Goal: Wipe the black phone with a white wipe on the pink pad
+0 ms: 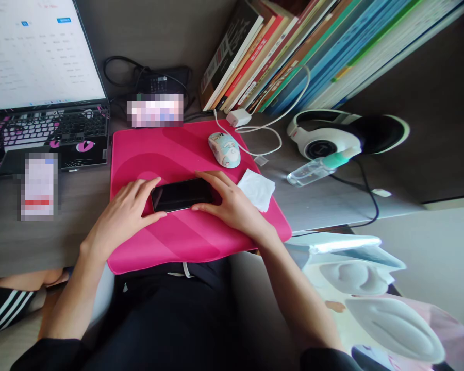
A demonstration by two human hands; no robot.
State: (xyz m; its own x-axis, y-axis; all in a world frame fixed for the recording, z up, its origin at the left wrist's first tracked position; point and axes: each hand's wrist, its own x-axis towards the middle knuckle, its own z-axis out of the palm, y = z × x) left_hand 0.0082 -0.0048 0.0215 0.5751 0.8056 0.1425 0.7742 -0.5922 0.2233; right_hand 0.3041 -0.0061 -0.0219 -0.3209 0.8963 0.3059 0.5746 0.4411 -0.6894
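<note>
A black phone (182,195) lies sideways on a pink mat (185,242), its dark screen facing up. My left hand (128,212) holds its left end between thumb and fingers. Around the right end, the thumb and fingers of my right hand (230,200) grip the phone's edges. Just right of that hand is a folded white cloth (257,189). A patterned mouse (225,150) rests on the mat above my right hand.
An open laptop (50,136) stands at the left. Books (255,56) line the back. A white charger (238,118) with its cable, headphones (320,139) and a clear spray bottle (313,170) are at the right. Another person's leg (10,309) shows at lower left.
</note>
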